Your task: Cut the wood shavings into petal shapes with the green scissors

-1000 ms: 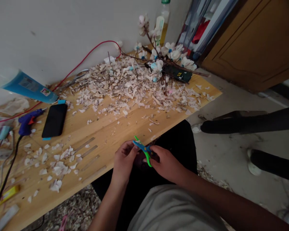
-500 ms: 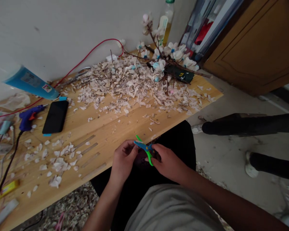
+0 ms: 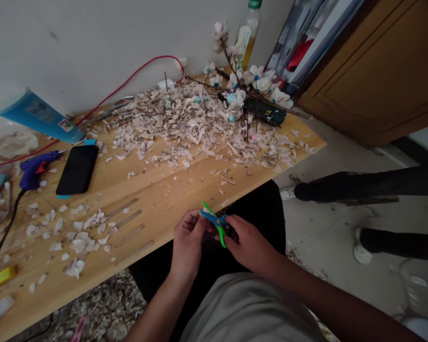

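Over my lap at the table's front edge, my right hand (image 3: 243, 237) grips the handles of blue and green scissors (image 3: 219, 221). Their blades point up and left and stand slightly apart. My left hand (image 3: 189, 232) is closed in a pinch right by the blade tips. A small pale scrap (image 3: 206, 210) shows between the blades near those fingertips; its kind is too small to make out. Pale shell-like flakes (image 3: 83, 241) lie on the wooden table (image 3: 157, 190) to the left.
A large heap of pale flakes (image 3: 178, 118) covers the table's back, beside a branch with white flowers (image 3: 237, 97) and a bottle (image 3: 248, 40). At left are a phone (image 3: 77, 169), a glue gun (image 3: 35, 168) and a blue cup (image 3: 39, 114). Another person's legs (image 3: 364, 185) are at right.
The view has shifted slightly, so the table things sit further left. My hands stay together at the scissors, whose blades look a little further apart.
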Demonstrator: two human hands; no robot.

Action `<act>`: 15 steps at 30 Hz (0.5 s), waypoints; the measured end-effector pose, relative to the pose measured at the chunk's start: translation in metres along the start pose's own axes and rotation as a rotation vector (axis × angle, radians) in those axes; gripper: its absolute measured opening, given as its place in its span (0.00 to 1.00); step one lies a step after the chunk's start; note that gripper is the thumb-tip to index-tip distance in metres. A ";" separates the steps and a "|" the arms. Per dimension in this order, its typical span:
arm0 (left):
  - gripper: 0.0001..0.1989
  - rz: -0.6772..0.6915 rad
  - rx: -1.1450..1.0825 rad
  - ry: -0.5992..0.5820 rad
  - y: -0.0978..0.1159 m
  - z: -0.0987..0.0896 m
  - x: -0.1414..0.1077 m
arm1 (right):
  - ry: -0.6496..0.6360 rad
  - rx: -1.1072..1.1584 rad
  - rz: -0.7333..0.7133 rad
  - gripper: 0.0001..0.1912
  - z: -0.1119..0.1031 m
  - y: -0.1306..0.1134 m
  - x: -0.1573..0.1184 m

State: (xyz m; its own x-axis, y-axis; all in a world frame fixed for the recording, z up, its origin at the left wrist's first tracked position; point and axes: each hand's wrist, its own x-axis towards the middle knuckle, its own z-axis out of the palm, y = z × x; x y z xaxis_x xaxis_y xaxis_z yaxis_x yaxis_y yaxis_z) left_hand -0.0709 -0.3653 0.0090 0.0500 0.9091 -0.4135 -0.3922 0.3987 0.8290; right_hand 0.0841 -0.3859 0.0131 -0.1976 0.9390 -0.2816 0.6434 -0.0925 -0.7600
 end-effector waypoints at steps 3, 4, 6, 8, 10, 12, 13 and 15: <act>0.09 0.025 0.138 -0.037 0.007 -0.003 0.003 | -0.023 -0.023 0.003 0.07 -0.007 0.000 -0.001; 0.09 0.034 0.181 -0.047 0.011 -0.004 0.004 | -0.030 -0.032 0.004 0.06 -0.009 0.000 -0.002; 0.09 0.050 0.247 -0.064 0.020 -0.005 0.006 | -0.041 -0.046 0.003 0.04 -0.013 0.000 -0.001; 0.09 0.057 0.297 -0.086 0.028 -0.007 0.008 | -0.054 -0.055 0.002 0.04 -0.015 0.000 -0.001; 0.09 0.053 0.341 -0.104 0.034 -0.008 0.010 | -0.063 -0.064 0.002 0.04 -0.015 0.000 0.000; 0.09 0.030 0.357 -0.112 0.037 -0.009 0.011 | -0.062 -0.065 0.001 0.03 -0.014 0.000 0.000; 0.09 0.010 0.339 -0.115 0.037 -0.008 0.011 | -0.053 -0.062 -0.001 0.02 -0.013 0.001 0.000; 0.10 -0.044 0.240 -0.117 0.035 -0.005 0.008 | -0.035 -0.048 -0.005 0.02 -0.011 0.001 -0.001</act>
State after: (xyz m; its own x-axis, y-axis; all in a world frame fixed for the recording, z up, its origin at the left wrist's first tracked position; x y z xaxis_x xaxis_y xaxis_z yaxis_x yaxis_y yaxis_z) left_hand -0.0890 -0.3445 0.0321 0.1732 0.8927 -0.4161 -0.1595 0.4423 0.8826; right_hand 0.0935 -0.3831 0.0193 -0.2258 0.9273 -0.2987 0.6772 -0.0710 -0.7323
